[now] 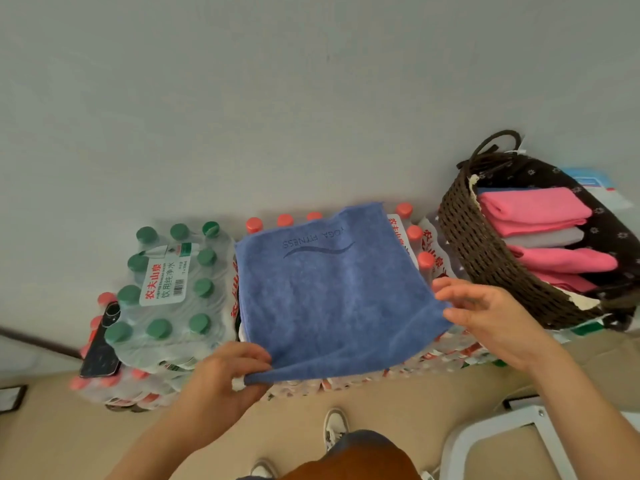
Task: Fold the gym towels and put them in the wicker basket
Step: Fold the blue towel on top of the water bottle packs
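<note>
The blue towel [332, 299] lies spread flat on packs of red-capped water bottles [424, 263], with its printed end on the far side. The left hand [225, 379] pinches its near left corner. The right hand [491, 317] holds the near right corner between thumb and fingers. To the right stands the wicker basket [485, 258], with folded pink and grey towels [540, 209] inside. A phone [102, 348] rests on the bottles at far left.

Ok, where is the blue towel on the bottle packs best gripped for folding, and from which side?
At its two near corners, from the person's side. The blue towel lies flat on the bottle packs with its near edge free, so fingers fit above and below. The left hand and right hand pinch those corners.
</note>
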`<state>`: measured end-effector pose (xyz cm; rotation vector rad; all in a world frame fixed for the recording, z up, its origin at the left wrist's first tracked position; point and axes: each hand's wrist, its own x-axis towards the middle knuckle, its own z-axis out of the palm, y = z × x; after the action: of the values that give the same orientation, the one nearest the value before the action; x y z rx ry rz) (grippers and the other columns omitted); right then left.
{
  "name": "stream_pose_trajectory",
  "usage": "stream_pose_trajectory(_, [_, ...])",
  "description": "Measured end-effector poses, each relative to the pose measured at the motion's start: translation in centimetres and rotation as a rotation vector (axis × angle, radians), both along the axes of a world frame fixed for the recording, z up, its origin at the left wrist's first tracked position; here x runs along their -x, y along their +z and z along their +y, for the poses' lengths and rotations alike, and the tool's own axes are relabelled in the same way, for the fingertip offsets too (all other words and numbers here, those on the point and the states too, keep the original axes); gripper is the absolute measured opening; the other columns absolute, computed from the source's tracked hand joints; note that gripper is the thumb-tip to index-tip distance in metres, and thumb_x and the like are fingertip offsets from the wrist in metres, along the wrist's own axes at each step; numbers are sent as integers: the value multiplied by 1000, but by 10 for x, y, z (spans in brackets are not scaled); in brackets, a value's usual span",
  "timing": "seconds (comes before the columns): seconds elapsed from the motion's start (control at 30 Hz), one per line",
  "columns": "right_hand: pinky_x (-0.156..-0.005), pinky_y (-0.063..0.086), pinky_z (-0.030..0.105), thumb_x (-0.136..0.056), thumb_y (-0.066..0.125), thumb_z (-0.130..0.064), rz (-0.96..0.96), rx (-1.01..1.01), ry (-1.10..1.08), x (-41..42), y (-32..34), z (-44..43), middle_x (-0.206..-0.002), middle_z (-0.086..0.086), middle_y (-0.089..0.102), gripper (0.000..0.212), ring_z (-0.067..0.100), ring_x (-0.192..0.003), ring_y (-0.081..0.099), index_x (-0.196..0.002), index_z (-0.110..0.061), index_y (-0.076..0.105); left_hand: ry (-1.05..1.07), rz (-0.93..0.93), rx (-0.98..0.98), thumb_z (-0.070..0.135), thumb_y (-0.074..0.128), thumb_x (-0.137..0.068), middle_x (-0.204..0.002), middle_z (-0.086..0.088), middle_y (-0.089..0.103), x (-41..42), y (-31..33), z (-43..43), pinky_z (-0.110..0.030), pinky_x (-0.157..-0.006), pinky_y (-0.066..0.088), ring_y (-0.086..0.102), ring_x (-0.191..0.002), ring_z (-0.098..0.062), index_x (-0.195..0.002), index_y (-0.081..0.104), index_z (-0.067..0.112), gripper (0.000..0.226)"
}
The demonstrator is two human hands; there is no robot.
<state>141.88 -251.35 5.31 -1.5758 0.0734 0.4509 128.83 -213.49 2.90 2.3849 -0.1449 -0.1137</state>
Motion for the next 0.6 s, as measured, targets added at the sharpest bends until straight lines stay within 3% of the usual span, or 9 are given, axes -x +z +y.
stream_pose_trajectory(0.03, [-78,57,25,-44,93,-26,13,-29,40,0,2,-3,-112,2,67,51,11,-101,66,-83,0,73,77,63,123,24,73,-81,-101,30,65,-1,5,1,-11,-79,46,61,-94,7,-87,73,39,16])
stream_pose_trajectory(0.13, [-74,54,29,-63,73,10,52,-36,72,2,11,3,-97,7,70,11,12,-93,66,-71,5,67,170,262,392,14,70,-84,-93,7,74,-4,11,4,-24,-75,52,67,-85,-5,-90,75,36,23])
stream_pose_trajectory(0.2, [-75,51,28,-74,58,23,-2,179,58,4,6,8,-96,18,68,23,14,-90,63,-75,1,66,167,275,431,23,69,-87,-80,-6,71,-7,13,3,-29,-66,47,60,-70,-12,-87,74,30,8])
stream_pose_trajectory(0.27, [-71,48,28,-79,62,14,-104,406,113,11,1,18,-89,18,66,25,14,-77,58,-80,-11,69,137,235,417,41,64,-81,-72,-10,61,-9,13,-1,-29,-60,39,49,-63,-15,-85,71,25,18])
stream_pose_trajectory(0.33, [-71,45,22,-78,73,-7,-230,515,212,26,-2,40,-90,-6,62,22,6,-73,56,-86,-26,66,123,183,387,50,56,-77,-69,-8,58,-15,13,-6,-29,-58,38,46,-60,-16,-83,68,23,30])
stream_pose_trajectory(0.4, [-77,46,20,-74,74,-34,-305,567,380,47,6,78,-103,-21,48,32,3,-90,53,-100,-38,56,117,115,328,54,54,-78,-67,-4,58,-23,14,-11,-33,-56,40,48,-59,-21,-81,67,22,35])
stream_pose_trajectory(0.47, [-86,43,23,-72,64,-52,-417,688,510,64,8,121,-114,-20,37,46,1,-102,46,-113,-41,44,116,34,250,57,53,-79,-64,-4,58,-30,17,-16,-35,-55,41,50,-58,-22,-78,66,20,39])
stream_pose_trajectory(0.53, [-84,40,31,-74,55,-53,-634,823,462,72,4,162,-109,-12,37,44,9,-97,46,-112,-34,43,116,-27,192,57,53,-79,-58,-4,54,-37,22,-21,-35,-51,40,45,-51,-18,-72,64,15,44])
stream_pose_trajectory(0.6, [-72,42,34,-74,51,-39,-719,812,297,72,-1,188,-96,-9,42,29,12,-83,48,-101,-27,49,120,-88,158,56,52,-79,-52,-2,44,-43,28,-25,-28,-46,34,35,-47,-8,-65,56,11,47])
